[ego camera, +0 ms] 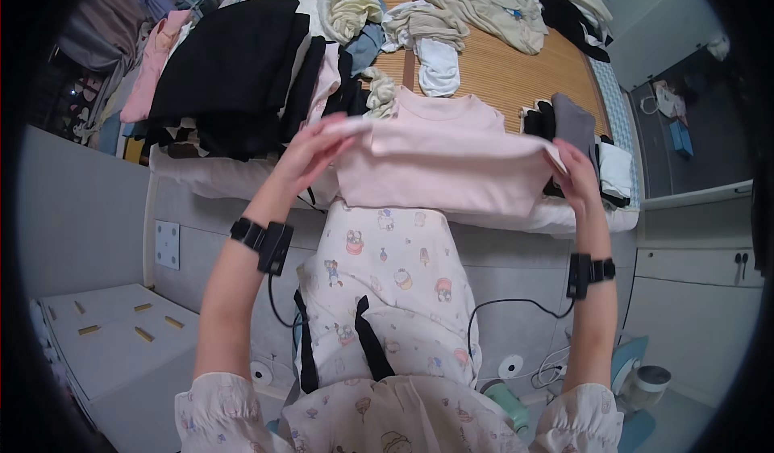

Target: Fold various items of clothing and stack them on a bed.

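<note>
A pale pink long-sleeved top (441,181) lies at the near edge of the bed, its round neckline pointing away from me. My left hand (317,151) grips one end of a raised, folded band of the pink fabric. At the other end of that band, my right hand (571,172) pinches the cloth between thumb and fingers. The band is stretched across the top, below the neckline. Each wrist wears a black strapped device with a cable.
Left of the top stands a tall stack of folded black clothes (227,60). Small folded piles, one with a grey garment (574,117), sit at the right. Loose clothes (484,5) cover the far part of the bamboo mat (499,69). A white cabinet (115,326) stands at lower left.
</note>
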`<action>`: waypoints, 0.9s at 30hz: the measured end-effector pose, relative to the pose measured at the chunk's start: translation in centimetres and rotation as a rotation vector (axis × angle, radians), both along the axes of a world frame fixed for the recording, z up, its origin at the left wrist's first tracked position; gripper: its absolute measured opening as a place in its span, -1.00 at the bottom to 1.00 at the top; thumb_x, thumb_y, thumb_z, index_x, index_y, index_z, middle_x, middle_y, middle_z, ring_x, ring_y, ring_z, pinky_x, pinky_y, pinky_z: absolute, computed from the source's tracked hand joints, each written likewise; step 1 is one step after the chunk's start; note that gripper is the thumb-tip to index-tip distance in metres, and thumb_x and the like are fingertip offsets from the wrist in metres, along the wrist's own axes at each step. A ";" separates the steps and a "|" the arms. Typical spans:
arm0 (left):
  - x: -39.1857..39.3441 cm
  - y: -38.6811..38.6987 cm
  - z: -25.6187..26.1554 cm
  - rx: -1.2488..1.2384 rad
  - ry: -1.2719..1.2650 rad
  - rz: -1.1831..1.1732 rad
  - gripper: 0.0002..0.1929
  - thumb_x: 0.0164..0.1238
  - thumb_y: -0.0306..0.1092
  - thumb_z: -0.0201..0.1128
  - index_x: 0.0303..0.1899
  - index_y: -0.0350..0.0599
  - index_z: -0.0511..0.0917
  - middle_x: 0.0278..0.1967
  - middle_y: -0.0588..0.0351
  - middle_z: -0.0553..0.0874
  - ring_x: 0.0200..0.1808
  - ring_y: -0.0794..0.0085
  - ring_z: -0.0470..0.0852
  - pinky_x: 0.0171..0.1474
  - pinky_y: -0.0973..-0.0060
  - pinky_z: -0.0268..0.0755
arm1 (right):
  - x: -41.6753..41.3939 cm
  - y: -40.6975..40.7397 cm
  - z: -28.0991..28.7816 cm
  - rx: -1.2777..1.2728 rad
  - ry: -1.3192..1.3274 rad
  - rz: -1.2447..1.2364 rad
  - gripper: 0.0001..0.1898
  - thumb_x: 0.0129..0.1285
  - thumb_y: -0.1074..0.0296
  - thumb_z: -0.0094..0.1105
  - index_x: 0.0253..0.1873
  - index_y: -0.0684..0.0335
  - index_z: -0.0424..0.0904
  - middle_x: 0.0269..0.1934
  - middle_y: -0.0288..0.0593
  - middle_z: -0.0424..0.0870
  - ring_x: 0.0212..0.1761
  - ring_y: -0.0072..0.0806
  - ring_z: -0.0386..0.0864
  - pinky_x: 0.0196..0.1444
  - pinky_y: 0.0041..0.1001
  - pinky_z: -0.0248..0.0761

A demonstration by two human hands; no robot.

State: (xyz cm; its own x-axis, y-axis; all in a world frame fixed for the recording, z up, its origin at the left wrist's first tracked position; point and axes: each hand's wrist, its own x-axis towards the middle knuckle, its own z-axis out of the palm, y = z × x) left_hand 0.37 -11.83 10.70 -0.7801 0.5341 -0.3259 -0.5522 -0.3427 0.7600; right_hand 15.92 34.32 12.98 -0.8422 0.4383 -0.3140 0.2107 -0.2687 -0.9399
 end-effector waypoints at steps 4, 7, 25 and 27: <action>-0.7 3.5 -0.1 -0.090 0.126 0.105 -0.26 0.35 -0.46 0.21 0.46 -0.06 -0.01 0.30 -0.15 0.34 0.15 0.27 0.56 0.27 0.36 0.39 | -3.7 -3.4 -0.4 0.185 -0.093 0.015 -0.48 0.38 0.26 0.16 0.35 0.32 0.27 0.22 -0.08 0.45 0.27 -0.36 0.40 0.30 -0.38 0.24; -0.1 3.7 -6.2 -0.702 0.325 0.015 -0.47 0.22 -0.40 0.30 0.22 -0.18 0.33 -0.01 0.05 0.57 -0.12 0.49 0.60 -0.04 0.51 0.48 | -2.4 -2.9 -7.4 0.544 -0.264 0.266 -0.45 0.25 0.19 0.27 0.25 0.37 0.38 0.13 -0.05 0.54 0.15 -0.34 0.51 0.17 -0.41 0.37; 5.4 4.7 -8.9 -0.516 0.010 -0.029 -0.49 0.33 -0.31 0.29 0.18 -0.37 0.30 0.01 -0.03 0.58 -0.24 0.41 0.68 -0.25 0.51 0.62 | 2.9 -6.2 -12.7 0.097 -0.342 -0.169 -0.59 0.19 0.34 0.33 0.09 0.31 0.43 -0.10 -0.15 0.59 -0.28 -0.54 0.55 -0.35 -0.57 0.50; 4.5 4.3 -6.8 -0.482 0.029 0.028 -0.48 0.34 -0.34 0.27 0.21 -0.36 0.27 0.01 -0.04 0.59 -0.18 0.39 0.69 -0.17 0.48 0.64 | 2.5 -5.6 -10.5 0.131 -0.240 -0.168 -0.59 0.19 0.39 0.31 0.11 0.30 0.42 -0.11 -0.15 0.59 -0.31 -0.55 0.55 -0.35 -0.57 0.53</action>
State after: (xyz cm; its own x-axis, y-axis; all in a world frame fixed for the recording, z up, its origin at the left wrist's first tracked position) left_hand 4.89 -7.49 3.94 -0.8046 0.3058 -0.5091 -0.5240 0.0380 0.8509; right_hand 18.44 28.70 2.47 -0.6637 0.6147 -0.4262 0.3932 -0.1981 -0.8979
